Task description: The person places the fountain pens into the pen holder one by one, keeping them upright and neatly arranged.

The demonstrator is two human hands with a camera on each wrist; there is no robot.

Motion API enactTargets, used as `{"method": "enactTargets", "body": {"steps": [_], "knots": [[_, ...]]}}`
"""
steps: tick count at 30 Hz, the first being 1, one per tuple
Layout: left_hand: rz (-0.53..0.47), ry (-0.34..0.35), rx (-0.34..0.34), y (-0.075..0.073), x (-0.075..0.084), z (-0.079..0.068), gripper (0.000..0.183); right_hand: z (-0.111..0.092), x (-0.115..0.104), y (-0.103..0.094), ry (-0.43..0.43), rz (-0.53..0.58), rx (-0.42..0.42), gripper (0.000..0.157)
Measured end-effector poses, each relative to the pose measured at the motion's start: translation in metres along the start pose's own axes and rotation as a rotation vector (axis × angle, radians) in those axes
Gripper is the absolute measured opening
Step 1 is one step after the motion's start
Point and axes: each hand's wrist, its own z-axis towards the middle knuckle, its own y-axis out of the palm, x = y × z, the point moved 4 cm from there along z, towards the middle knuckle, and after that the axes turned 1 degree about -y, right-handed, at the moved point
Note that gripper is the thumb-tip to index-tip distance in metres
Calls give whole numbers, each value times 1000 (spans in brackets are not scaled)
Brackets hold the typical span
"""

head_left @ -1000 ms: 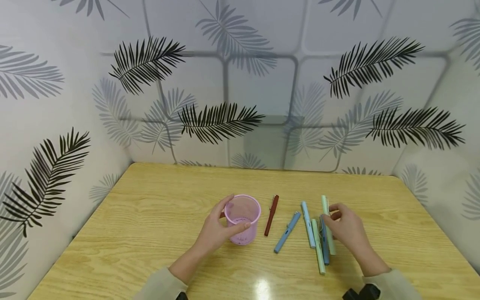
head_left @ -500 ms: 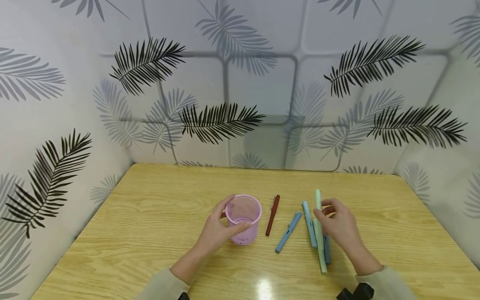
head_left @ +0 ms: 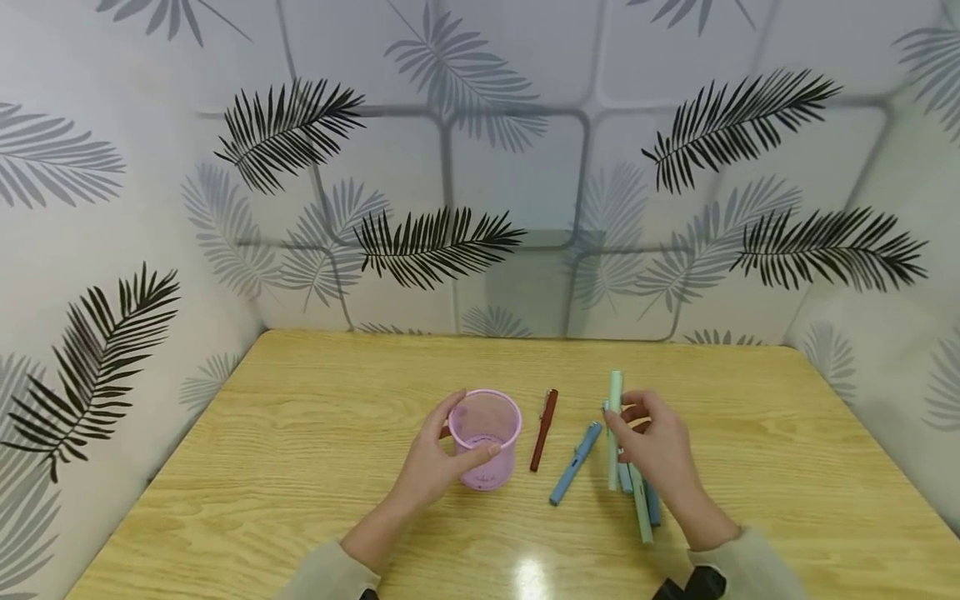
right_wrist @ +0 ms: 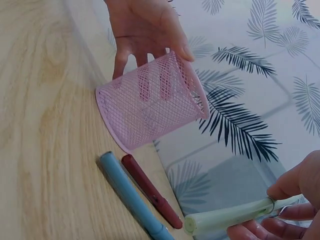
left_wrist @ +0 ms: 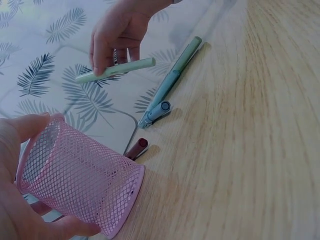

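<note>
My left hand [head_left: 427, 467] holds a pink mesh pen cup [head_left: 501, 462], thumb and fingers spread around its rim and side. The cup stands upright on the table, and no pen shows inside. My right hand [head_left: 660, 442] pinches a pale green pen [head_left: 614, 392] between thumb and fingers. In the left wrist view this pale green pen [left_wrist: 135, 65] hangs above the table. Beneath the hand lie a light blue pen [head_left: 626, 479], a second green pen [head_left: 642, 512] and a dark blue pen [head_left: 654, 507], each partly covered.
Between the cup and my right hand lie a dark red pen [head_left: 544, 429] and a blue pen [head_left: 576, 462]. The wooden table [head_left: 300, 433] meets a leaf-patterned wall [head_left: 405, 300] at its back edge.
My right hand has lifted the pale green pen off the pile and carried it left, toward the cup. The left hand and cup have stayed put.
</note>
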Motion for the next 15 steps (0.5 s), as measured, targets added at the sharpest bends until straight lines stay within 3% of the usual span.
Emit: {"method": "enactTargets", "body": {"steps": [7,15], "knots": [[-52,-3,-2,0,17,-6,81,-3,-2,8,-22,94,2,34],[-35,9,0,2,-5,0,83,-3,-13,20,-93,166,11,31]]}}
